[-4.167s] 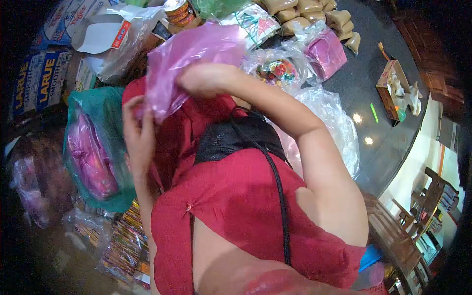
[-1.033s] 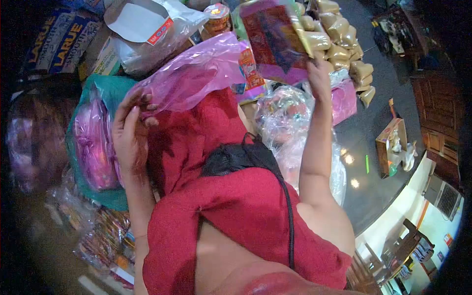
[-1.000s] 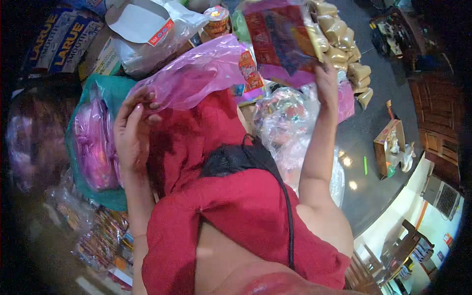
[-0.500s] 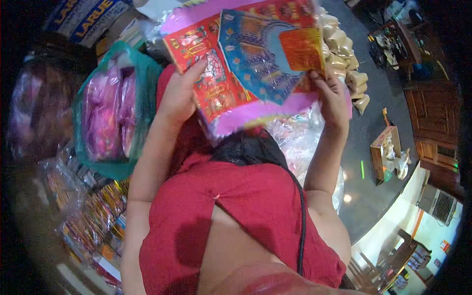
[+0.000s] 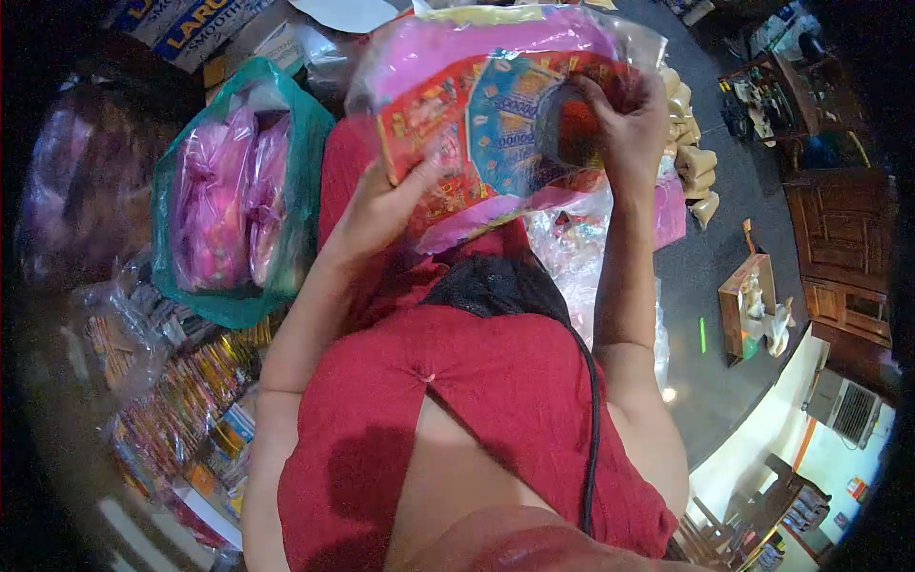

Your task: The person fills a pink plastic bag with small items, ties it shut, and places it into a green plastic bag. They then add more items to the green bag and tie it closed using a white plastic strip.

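Head view: the printed paper pack (image 5: 481, 133), gripped by left hand (image 5: 381, 205) and right hand (image 5: 624, 124), should be slid squarely into the pink bag (image 5: 496, 43).

Both hands, left hand (image 5: 381, 205); right hand (image 5: 624, 124); grip a printed packet (image 5: 486, 124).
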### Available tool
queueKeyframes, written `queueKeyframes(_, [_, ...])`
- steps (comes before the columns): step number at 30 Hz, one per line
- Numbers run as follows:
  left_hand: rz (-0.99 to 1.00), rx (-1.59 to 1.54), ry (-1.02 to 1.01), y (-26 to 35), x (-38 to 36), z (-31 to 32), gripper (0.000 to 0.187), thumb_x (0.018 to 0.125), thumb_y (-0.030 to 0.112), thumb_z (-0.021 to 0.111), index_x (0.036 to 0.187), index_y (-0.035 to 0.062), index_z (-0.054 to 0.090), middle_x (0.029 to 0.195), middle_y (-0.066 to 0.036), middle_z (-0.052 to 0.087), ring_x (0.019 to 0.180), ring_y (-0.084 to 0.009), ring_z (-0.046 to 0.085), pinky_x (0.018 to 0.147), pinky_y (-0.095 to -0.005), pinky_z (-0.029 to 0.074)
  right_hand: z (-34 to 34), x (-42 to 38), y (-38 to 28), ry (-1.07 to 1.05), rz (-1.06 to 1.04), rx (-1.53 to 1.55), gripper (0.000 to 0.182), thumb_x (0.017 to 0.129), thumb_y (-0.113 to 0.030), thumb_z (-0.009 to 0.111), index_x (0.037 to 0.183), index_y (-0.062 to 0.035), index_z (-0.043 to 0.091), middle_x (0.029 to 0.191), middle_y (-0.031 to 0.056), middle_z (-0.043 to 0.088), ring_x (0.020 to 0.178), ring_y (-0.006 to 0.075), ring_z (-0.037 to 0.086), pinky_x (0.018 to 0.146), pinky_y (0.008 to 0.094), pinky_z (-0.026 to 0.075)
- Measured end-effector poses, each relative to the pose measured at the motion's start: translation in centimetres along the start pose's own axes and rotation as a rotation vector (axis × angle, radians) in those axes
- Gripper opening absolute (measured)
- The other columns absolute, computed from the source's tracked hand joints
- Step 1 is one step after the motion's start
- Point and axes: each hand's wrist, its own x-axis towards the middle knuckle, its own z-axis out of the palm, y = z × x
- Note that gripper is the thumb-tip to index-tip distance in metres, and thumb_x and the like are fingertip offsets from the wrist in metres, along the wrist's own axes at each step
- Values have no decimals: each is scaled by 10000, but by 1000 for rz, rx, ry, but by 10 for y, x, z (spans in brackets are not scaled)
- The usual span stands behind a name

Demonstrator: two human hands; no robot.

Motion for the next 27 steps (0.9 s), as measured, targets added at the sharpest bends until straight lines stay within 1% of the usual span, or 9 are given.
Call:
queueKeyframes(4, [73,62,-41,26,-4,1,403,883,177,558,1246,21,475,1008,-33,604,904,-110,567,798,-281,468,0,13,5,-59,-263,-59,293,740,-91,739,944,0,550,797,66,656,748,124,615,702,272,486])
queueKeyframes(7, [134,142,-80,61,-4,-2,427,870,186,567,1249,11,474,1001,-27,602,890,-98,557,796,-269,459,4,18,-25,-221,-262,125,200,787,5,672,939,-7,542,901,67,642,839,134,623,741,243,490])
queueKeyframes(10, [103,310,-158,85,-5,-3,452,857,195,576,1252,2,473,994,-21,600,877,-86,546,794,-258,450,14,7,-54,-240,-411,-21,201,776,6,675,933,-15,551,866,54,637,807,126,622,710,267,496])
queueKeyframes(11, [77,382,-185,88,-6,-5,460,853,199,579,1254,-1,472,991,-19,599,872,-82,542,794,-254,447,14,8,-66,-260,-606,-206,211,751,-36,698,910,-25,560,806,77,620,735,187,631,659,304,490])
queueKeyframes(16, [-12,412,-58,85,-6,-24,351,840,128,563,1164,-3,532,1041,-50,601,964,-122,556,843,-282,443,31,3,-75,-230,-805,-287,318,719,-132,733,977,-39,571,781,141,602,726,321,615,648,331,478])
queueKeyframes(19, [68,430,35,75,-9,-36,289,859,126,528,1115,-6,552,989,-16,598,875,-71,537,783,-237,429,20,3,-74,-383,-546,-211,424,722,-144,739,1082,-39,541,854,132,631,760,314,628,670,335,483])
queueKeyframes(22, [90,318,89,73,-15,-46,311,854,102,518,1147,1,543,1025,-24,600,920,-86,546,822,-243,429,7,17,-2,-660,-133,211,467,731,-88,741,1130,-4,512,1038,95,628,972,143,586,822,291,476])
queueKeyframes(24, [84,194,95,72,-17,-46,332,850,89,513,1171,5,533,1048,-30,599,947,-98,550,846,-247,428,-1,13,46,-584,122,388,589,709,-125,758,1200,13,462,1147,118,573,1067,199,550,864,325,475])
queueKeyframes(27, [209,246,193,68,-17,-46,406,839,68,502,1239,0,484,1118,-49,578,1014,-118,542,888,-252,418,8,-21,108,-637,562,1029,583,743,-118,703,1247,2,436,1176,127,551,1090,263,543,887,386,470])
